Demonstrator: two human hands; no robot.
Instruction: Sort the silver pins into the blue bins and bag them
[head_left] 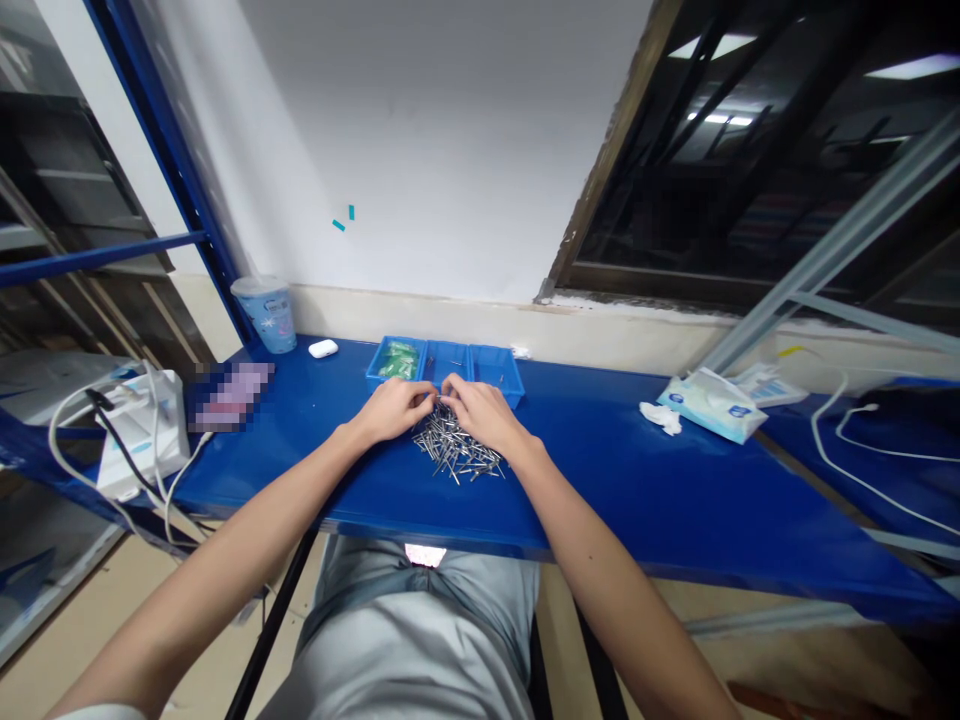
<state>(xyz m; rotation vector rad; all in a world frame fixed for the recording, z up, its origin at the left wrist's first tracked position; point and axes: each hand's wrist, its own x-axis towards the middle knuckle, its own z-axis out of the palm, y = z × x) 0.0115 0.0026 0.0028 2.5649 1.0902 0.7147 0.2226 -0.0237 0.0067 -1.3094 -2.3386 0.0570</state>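
A pile of thin silvery metal pins (459, 447) lies on the blue table. Above its far edge, my left hand (395, 407) and my right hand (484, 410) meet with fingertips nearly touching. Both hands have their fingers pinched together; whatever is between them is too small to make out. Just behind the hands stand three joined blue trays (448, 362). Small green pieces (399, 360) fill the left tray, while the middle and right ones hold a few small items, partly hidden by my fingers.
On the blue table (600, 470), a cup (271, 315), a white case (323, 348) and a power strip (146, 430) with cables stand left. A tissue pack (712, 404) and crumpled tissue (661, 418) lie right. A wall (435, 150) rises behind.
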